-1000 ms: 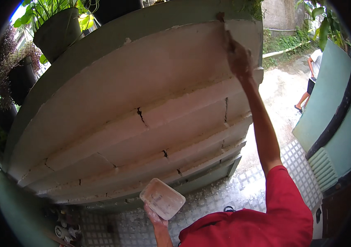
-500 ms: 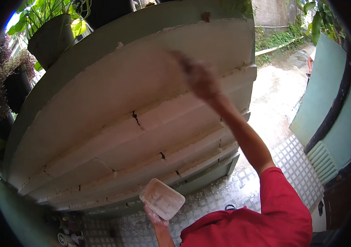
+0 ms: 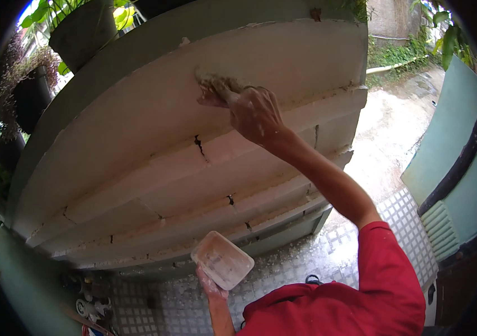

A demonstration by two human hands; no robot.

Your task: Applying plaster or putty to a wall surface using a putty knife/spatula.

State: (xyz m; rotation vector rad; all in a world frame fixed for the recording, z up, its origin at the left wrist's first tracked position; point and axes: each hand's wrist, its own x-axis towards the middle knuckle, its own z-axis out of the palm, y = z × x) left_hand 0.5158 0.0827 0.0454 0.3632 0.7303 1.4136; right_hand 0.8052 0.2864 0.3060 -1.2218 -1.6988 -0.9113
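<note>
With my right arm stretched up and forward, my right hand point(image 3: 256, 113) is closed around a brush point(image 3: 220, 89). Its bristle end is blurred and lies against the pale upper band of a curved, stepped wall point(image 3: 137, 120). Cracks and dark gaps run across the wall's lower ledges. Down near my body, my left hand point(image 3: 212, 284) grips the lower left side of a shallow rectangular plastic tub point(image 3: 223, 260). White smears coat the tub's inside, and pale residue marks my left fingers. How much the tub holds, I cannot tell.
Potted plants point(image 3: 84, 35) stand along the wall's upper left edge. Below lies a patterned tile floor point(image 3: 165, 305), with assorted items point(image 3: 87, 308) at lower left. A light green panel point(image 3: 445, 140) with a dark curved pipe point(image 3: 462, 148) stands at right, beside a bright paved path point(image 3: 389, 123).
My right hand with the brush has moved left and slightly down along the upper band. The whole view has shifted a little; my left hand still holds the tub near the same place.
</note>
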